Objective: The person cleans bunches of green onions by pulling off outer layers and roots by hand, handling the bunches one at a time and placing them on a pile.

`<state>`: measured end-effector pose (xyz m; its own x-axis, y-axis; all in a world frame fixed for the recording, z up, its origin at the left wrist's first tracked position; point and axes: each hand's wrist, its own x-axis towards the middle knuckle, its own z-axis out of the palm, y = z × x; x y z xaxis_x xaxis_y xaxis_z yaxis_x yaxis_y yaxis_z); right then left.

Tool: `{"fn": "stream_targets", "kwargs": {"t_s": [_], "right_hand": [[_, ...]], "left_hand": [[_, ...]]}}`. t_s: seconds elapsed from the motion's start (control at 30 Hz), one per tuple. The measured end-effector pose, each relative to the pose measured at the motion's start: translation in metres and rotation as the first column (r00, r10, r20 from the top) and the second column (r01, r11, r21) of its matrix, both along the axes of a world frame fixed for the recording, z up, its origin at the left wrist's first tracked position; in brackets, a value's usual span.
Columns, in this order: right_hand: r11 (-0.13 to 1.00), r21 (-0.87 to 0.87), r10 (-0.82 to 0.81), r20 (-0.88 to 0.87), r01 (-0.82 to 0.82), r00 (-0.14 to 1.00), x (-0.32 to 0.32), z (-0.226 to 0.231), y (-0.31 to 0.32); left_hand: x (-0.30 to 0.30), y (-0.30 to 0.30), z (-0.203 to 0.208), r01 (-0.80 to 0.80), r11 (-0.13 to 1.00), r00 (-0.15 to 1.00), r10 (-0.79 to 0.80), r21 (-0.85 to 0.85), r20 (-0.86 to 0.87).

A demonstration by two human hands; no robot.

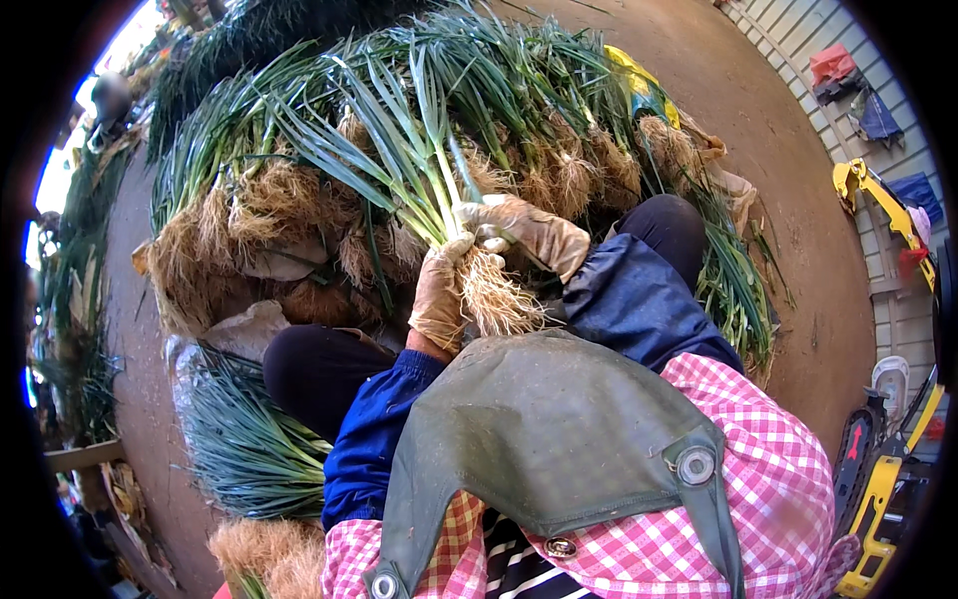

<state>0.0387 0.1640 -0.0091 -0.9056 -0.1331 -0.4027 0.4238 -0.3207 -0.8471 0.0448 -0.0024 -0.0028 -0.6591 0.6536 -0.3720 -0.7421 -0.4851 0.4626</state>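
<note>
Both my hands wear soiled, pale work gloves and meet in front of my apron. Between them is a small bunch of green onions point(424, 190), leaves fanning up and to the left, pale roots hanging below. My left hand point(440, 290) is closed round the lower stems from the left. From the right, my right hand point(529, 235) closes on the same stems just above the roots; its fingertips partly hide them. Just beyond lies a big heap of green onions point(289, 205), its tan roots toward me.
A tied-looking stack of green onions point(254, 434) lies on plastic sheeting at my left, above a root clump point(269, 554). A yellow bag point(639, 85) is at the heap's right end. Yellow machinery point(878, 519) stands far right by a pale wall point(783, 50). The floor point(818, 250) is brown.
</note>
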Motion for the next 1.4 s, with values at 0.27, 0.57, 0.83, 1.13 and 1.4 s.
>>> {"fn": "stream_targets", "kwargs": {"t_s": [0.27, 0.57, 0.83, 1.13, 1.4], "right_hand": [[0.979, -0.126, -0.177, -0.163, 0.158, 0.97, 0.005, -0.011, -0.036], [0.983, 0.138, -0.076, -0.316, 0.125, 0.946, 0.022, 0.038, -0.026], [0.878, 0.374, -0.112, -0.445, 0.298, 0.889, -0.04, 0.068, 0.014], [-0.192, 0.978, 0.508, 0.026, 0.083, 0.861, -0.124, 0.022, -0.007], [0.755, 0.655, 0.292, -0.305, -0.023, 0.906, -0.144, 0.045, -0.012]], "left_hand": [[-0.002, -0.009, -0.003, -0.032, 0.999, 0.994, 0.027, 0.043, 0.106], [-0.003, -0.006, -0.006, -0.069, 0.995, 0.994, 0.062, 0.073, 0.093], [-0.002, -0.011, 0.002, -0.009, 1.0, 0.997, 0.008, 0.015, 0.072], [-0.007, 0.002, -0.02, -0.019, 1.0, 0.997, 0.018, 0.018, 0.076], [-0.002, 0.005, -0.019, -0.037, 0.999, 0.999, 0.037, 0.038, 0.0]]}}
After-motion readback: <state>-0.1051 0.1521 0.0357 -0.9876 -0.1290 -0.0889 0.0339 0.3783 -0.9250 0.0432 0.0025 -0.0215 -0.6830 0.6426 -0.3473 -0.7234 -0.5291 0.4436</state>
